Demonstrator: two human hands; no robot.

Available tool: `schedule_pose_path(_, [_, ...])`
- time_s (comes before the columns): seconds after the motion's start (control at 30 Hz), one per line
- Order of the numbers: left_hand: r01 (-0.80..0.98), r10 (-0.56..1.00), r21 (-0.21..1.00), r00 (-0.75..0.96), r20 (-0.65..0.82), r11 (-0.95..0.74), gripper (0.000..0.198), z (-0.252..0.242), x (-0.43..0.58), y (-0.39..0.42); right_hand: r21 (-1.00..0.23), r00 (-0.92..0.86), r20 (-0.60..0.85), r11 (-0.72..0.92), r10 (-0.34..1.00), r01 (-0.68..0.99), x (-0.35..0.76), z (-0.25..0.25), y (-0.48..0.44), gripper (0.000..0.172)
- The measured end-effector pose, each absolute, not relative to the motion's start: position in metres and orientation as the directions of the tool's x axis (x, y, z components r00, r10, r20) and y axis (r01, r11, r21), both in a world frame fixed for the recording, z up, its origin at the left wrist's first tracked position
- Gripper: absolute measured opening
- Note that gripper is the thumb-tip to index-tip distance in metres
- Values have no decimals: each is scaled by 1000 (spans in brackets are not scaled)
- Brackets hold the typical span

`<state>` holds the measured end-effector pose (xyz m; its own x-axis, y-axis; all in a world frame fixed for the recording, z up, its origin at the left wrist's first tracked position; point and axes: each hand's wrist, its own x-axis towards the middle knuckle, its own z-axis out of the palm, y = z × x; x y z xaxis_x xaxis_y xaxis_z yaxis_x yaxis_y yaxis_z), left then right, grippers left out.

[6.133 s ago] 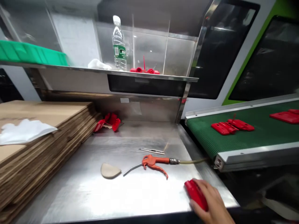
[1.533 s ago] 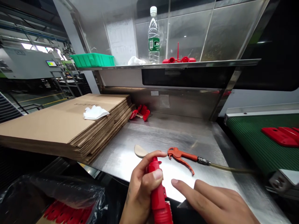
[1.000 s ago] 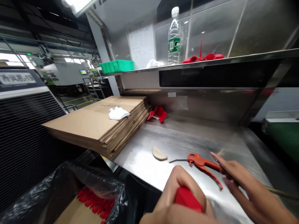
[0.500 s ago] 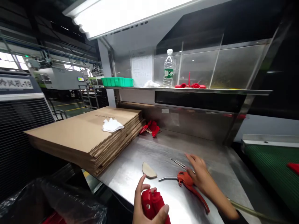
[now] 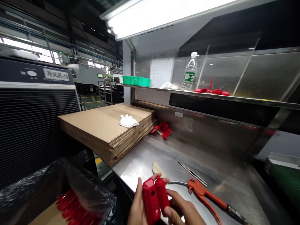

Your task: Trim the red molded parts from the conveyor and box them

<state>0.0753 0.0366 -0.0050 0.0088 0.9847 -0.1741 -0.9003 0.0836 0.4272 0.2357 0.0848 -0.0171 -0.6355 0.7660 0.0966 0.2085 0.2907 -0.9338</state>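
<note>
A red plastic moulded part (image 5: 153,200) stands upright at the bottom centre, in front of the steel table's near edge. My left hand (image 5: 136,210) wraps round its left side and back, fingertips showing past its top. My right hand (image 5: 181,211) grips its right side, thumb pressed on the lower front. Just right of the hands an orange air blow gun (image 5: 202,195) lies on the steel table (image 5: 178,150), with thin metal tweezers (image 5: 192,170) and a beige oval pad (image 5: 157,168) behind it.
A stack of flat cardboard (image 5: 107,128) with a white glove (image 5: 127,121) fills the table's left. Red parts (image 5: 162,129) lie at the back wall. The shelf holds a water bottle (image 5: 189,72), green tray (image 5: 136,81) and red pieces (image 5: 212,91). Lower left, a bag-lined box (image 5: 70,206) holds red parts.
My right hand has left the air gun and tweezers and come back onto the red part, which both hands now hold upright. The view has swung left.
</note>
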Motion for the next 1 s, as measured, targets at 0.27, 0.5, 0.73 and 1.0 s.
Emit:
schedule_pose_path(0.27, [-853,973,512,-196,-124,-106,47,7,62,26,-500,-435,73,411,897,762,175,-38,184,31])
schedule_pose_path(0.5, [-857,966,507,-196,-166,-87,54,2,50,23,-577,-379,118,374,918,726,166,-34,191,19])
schedule_pose_path(0.73, [-876,952,481,-164,-257,-21,54,0,59,33,-895,-77,187,202,979,399,222,-23,114,41])
schedule_pose_path(1.0, [-917,955,399,-124,-270,-6,48,11,82,39,-705,-256,567,622,783,342,202,-22,33,27])
